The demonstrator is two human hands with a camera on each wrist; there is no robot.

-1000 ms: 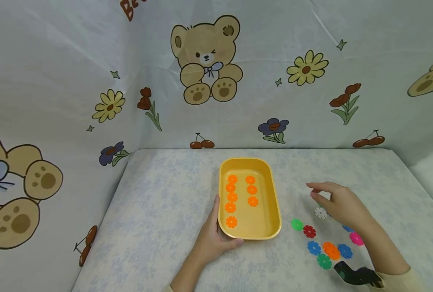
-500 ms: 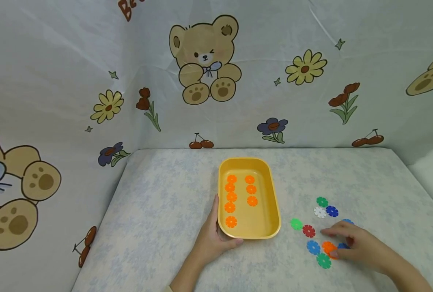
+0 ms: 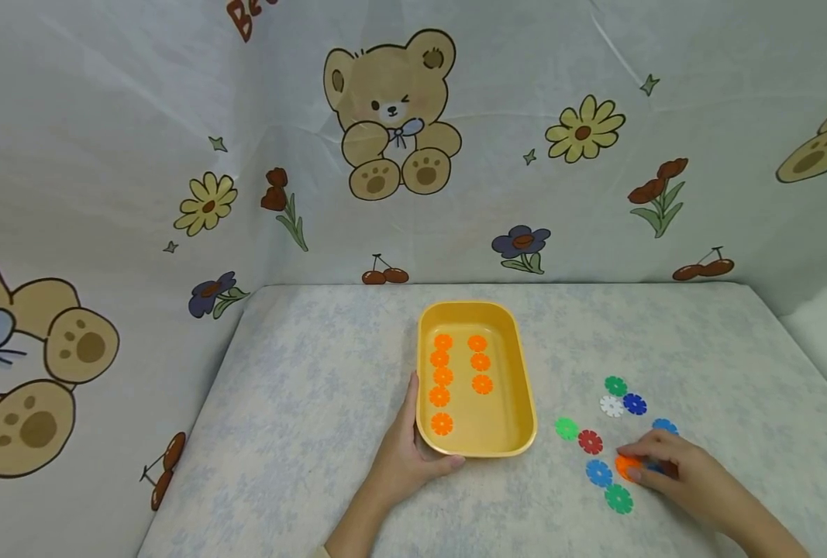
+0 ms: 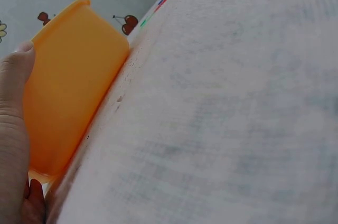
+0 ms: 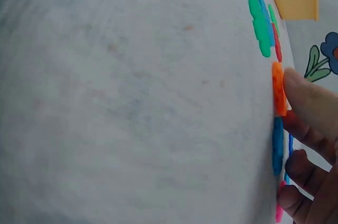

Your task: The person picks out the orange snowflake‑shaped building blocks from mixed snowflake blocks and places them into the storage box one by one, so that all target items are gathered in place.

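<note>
My left hand (image 3: 402,453) grips the near-left corner of a yellow plastic tray (image 3: 518,422); in the left wrist view the thumb (image 4: 18,65) lies at the tray's rim. Several orange notched discs (image 3: 442,424) lie inside it in two columns, the left one longer. Right of the tray, my right hand (image 3: 692,473) pinches an orange notched disc (image 3: 625,466) on the table between thumb and forefinger. A blue disc (image 5: 278,147) sits right beside it, partly under the fingers. A green disc (image 3: 618,499) and another blue disc (image 3: 598,473) lie to its left.
Farther back on the table (image 3: 315,372) lie red (image 3: 590,442), light green (image 3: 566,428), white (image 3: 611,405), dark blue (image 3: 634,404) and green (image 3: 615,385) discs. A pink disc (image 5: 279,211) shows below the fingers in the right wrist view. A bear-print cloth (image 3: 483,256) hangs behind.
My right hand has come down and toward me from above the white disc to the orange disc, and its fingers have closed on it. The left hand and tray have stayed put.
</note>
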